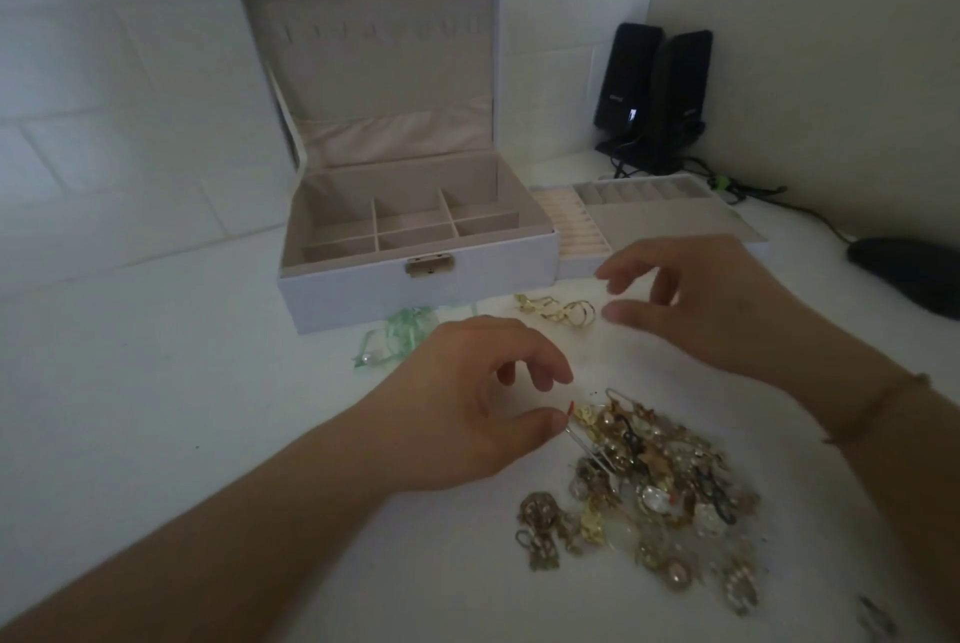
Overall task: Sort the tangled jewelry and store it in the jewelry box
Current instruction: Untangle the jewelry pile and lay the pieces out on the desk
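Observation:
A white jewelry box (363, 283) stands open at the back of the table, its beige compartments bare. Its removable tray (670, 221) lies to the right of it. A tangled heap of gold and pearl jewelry (665, 491) lies at the front right. Small gold pieces (556, 312) and a pale green piece (395, 338) sit apart, close to the box front. My left hand (467, 408) hovers at the heap's left edge, thumb touching a thin pin there, fingers loosely curled. My right hand (701, 299) hangs above the gold pieces, fingers relaxed and holding nothing.
Two black speakers (654, 91) with cables stand in the back right corner. A dark object (909, 273) lies at the right edge of the white table. A few loose pieces (878, 614) lie at the bottom right. A tiled wall is behind the box.

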### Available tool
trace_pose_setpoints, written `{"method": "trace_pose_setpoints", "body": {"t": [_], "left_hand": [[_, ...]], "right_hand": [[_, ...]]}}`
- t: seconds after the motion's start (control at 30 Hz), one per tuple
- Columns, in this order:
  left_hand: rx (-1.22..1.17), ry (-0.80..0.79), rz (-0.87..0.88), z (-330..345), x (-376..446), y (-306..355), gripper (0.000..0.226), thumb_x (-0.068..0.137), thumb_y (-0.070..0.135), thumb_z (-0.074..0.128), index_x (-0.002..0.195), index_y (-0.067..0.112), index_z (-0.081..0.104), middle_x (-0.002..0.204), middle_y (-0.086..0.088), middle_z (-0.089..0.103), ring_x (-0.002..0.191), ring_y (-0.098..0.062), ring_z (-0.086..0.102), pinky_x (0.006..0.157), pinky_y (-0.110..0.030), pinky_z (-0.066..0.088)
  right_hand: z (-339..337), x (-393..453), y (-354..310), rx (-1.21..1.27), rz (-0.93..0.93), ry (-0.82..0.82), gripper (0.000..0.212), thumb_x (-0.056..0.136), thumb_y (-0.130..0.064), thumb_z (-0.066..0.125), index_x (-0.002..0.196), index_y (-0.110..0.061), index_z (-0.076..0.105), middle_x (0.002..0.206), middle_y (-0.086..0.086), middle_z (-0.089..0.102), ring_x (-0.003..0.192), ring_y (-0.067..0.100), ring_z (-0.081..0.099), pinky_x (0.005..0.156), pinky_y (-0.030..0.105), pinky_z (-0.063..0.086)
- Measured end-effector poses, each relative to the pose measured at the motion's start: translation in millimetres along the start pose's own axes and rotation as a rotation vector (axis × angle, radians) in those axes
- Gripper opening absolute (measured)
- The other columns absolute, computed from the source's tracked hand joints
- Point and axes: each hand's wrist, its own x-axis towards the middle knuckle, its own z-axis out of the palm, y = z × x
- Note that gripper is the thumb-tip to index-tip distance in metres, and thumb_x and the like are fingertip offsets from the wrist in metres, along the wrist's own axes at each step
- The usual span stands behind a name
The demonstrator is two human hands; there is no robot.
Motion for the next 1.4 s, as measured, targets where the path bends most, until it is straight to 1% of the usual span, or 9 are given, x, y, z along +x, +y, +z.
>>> {"method": "trace_pose_setpoints", "body": {"t": [0.13, 0.3, 0.67, 0.83, 1.03, 1.17, 1.23, 1.3, 1.4], "left_hand": [[-0.028, -0.064, 0.052, -1, -2, 1, 0.027, 0.08, 0.036, 0.075, 0.105, 0.035, 0.068, 0.1, 0.019, 0.066, 0.097, -0.008, 0.058, 0.081, -0.018, 0.046], [-0.026, -0.099, 0.167, 4, 0, -3, 0.017, 0.078, 0.025, 0.079, 0.094, 0.027, 0.075, 0.096, 0.014, 0.069, 0.094, -0.011, 0.062, 0.082, -0.031, 0.051], [-0.089, -0.136, 0.173, 0, 1, -6, 0.013, 0.078, 0.027, 0.082, 0.09, 0.024, 0.077, 0.088, 0.01, 0.07, 0.087, -0.013, 0.064, 0.077, -0.031, 0.052], [-0.067, -0.111, 0.177, 3, 1, -5, 0.006, 0.08, 0.027, 0.079, 0.085, 0.025, 0.077, 0.085, 0.012, 0.07, 0.087, -0.011, 0.062, 0.077, -0.033, 0.051], [-0.159, -0.027, 0.061, 4, 2, -2, 0.003, 0.083, 0.031, 0.07, 0.083, 0.028, 0.071, 0.082, 0.015, 0.066, 0.085, -0.013, 0.063, 0.079, -0.028, 0.05], [-0.363, 0.103, -0.02, 5, 4, 5, 0.006, 0.082, 0.033, 0.069, 0.079, 0.027, 0.069, 0.073, 0.009, 0.068, 0.071, -0.009, 0.064, 0.075, -0.023, 0.046], [-0.442, 0.12, -0.035, 5, 4, 6, 0.015, 0.079, 0.039, 0.068, 0.081, 0.025, 0.072, 0.076, 0.006, 0.07, 0.071, -0.015, 0.065, 0.073, -0.023, 0.048], [-0.397, 0.125, -0.019, 6, 2, 4, 0.019, 0.079, 0.042, 0.068, 0.086, 0.025, 0.073, 0.08, 0.008, 0.071, 0.074, -0.011, 0.066, 0.074, -0.023, 0.048], [-0.156, 0.07, 0.119, 11, 0, 5, 0.027, 0.082, 0.041, 0.071, 0.103, 0.025, 0.07, 0.099, 0.013, 0.068, 0.097, -0.012, 0.063, 0.086, -0.026, 0.048]], "right_hand": [[-35, -14, -6, -0.033, -0.023, -0.135, 0.007, 0.074, -0.038, 0.073, 0.075, -0.041, 0.067, 0.075, -0.028, 0.065, 0.063, 0.001, 0.06, 0.054, 0.009, 0.042], [-29, -26, -15, 0.052, -0.133, -0.539, 0.014, 0.074, -0.038, 0.074, 0.087, -0.042, 0.071, 0.078, -0.02, 0.066, 0.061, 0.014, 0.057, 0.058, 0.026, 0.047], [-11, -35, -31, -0.064, -0.307, -0.627, 0.035, 0.07, -0.058, 0.07, 0.101, -0.046, 0.062, 0.089, -0.021, 0.055, 0.087, -0.002, 0.053, 0.077, 0.017, 0.043], [-8, -35, -32, -0.135, -0.367, -0.557, 0.035, 0.074, -0.067, 0.058, 0.104, -0.049, 0.06, 0.091, -0.022, 0.055, 0.088, -0.004, 0.054, 0.078, 0.025, 0.047], [-14, -30, -28, 0.202, -0.345, -0.375, 0.017, 0.086, -0.048, 0.06, 0.092, -0.036, 0.072, 0.079, -0.018, 0.068, 0.07, 0.005, 0.063, 0.06, 0.01, 0.044], [-6, -31, -35, 0.5, -0.292, -0.255, 0.021, 0.076, -0.039, 0.07, 0.094, -0.028, 0.072, 0.078, -0.009, 0.071, 0.069, 0.013, 0.067, 0.065, 0.027, 0.057], [-6, -32, -38, 0.579, -0.292, -0.231, 0.014, 0.075, -0.026, 0.071, 0.088, -0.024, 0.073, 0.07, -0.011, 0.07, 0.062, 0.009, 0.065, 0.06, 0.018, 0.053], [-9, -30, -35, 0.579, -0.275, -0.232, 0.008, 0.078, -0.024, 0.065, 0.083, -0.026, 0.07, 0.063, -0.014, 0.066, 0.054, 0.003, 0.058, 0.055, 0.011, 0.045], [-17, -26, -24, 0.529, -0.244, -0.245, 0.011, 0.09, -0.027, 0.06, 0.081, -0.027, 0.065, 0.066, -0.008, 0.062, 0.055, 0.006, 0.054, 0.053, 0.019, 0.045]]}}
